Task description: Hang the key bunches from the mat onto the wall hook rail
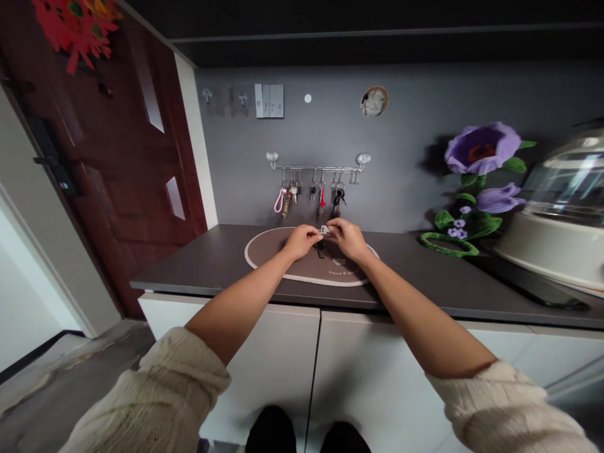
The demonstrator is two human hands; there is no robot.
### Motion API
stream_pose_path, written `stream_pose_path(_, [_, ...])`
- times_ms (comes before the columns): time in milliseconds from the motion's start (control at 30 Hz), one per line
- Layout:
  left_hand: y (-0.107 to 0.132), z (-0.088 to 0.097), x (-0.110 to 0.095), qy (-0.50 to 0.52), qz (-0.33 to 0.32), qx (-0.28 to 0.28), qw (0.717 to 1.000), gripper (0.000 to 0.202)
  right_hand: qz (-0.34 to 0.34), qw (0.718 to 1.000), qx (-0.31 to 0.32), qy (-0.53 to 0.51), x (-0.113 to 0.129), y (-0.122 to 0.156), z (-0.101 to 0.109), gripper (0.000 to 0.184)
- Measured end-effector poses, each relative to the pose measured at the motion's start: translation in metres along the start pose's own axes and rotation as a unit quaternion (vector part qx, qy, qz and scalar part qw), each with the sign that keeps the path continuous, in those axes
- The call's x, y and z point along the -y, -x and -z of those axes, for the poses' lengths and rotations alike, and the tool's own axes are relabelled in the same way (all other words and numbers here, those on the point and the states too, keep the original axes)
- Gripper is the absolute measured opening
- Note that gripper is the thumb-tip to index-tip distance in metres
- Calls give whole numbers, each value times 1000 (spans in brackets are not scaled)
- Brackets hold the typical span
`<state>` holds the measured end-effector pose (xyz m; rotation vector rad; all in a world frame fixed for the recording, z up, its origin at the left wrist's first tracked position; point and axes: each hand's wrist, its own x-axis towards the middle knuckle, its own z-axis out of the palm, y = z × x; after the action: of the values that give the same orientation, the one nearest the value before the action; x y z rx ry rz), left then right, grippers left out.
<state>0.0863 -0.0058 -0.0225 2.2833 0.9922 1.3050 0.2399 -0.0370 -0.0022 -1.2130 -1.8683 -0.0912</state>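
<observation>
Both my hands meet above a brown oval mat (264,251) with a pale border on the dark counter. My left hand (303,241) is pinched closed at a small key (324,230), and my right hand (346,235) pinches the same key from the other side. Something dark hangs just below the fingers; its kind is too small to make out. Behind the hands, a clear hook rail (318,168) on the grey wall carries several hanging keys, among them a pink loop strap (279,201) and a red key fob (322,196).
Purple fabric flowers (482,151) with a green base stand on the counter (401,267) at right, beside a white appliance with a clear dome (566,189). White cabinet doors (268,358) lie below the counter edge. A dark red door (117,157) is at left.
</observation>
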Motion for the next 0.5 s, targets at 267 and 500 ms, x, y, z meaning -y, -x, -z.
stream_pose_path(267, [-3, 4, 2, 10, -4, -55, 998, 13, -115, 988, 10, -100, -5, 1, -4, 19])
stream_pose_path(500, [-5, 0, 6, 139, 54, -86, 985, 15, -163, 943, 82, -278, -15, 0, -18, 12])
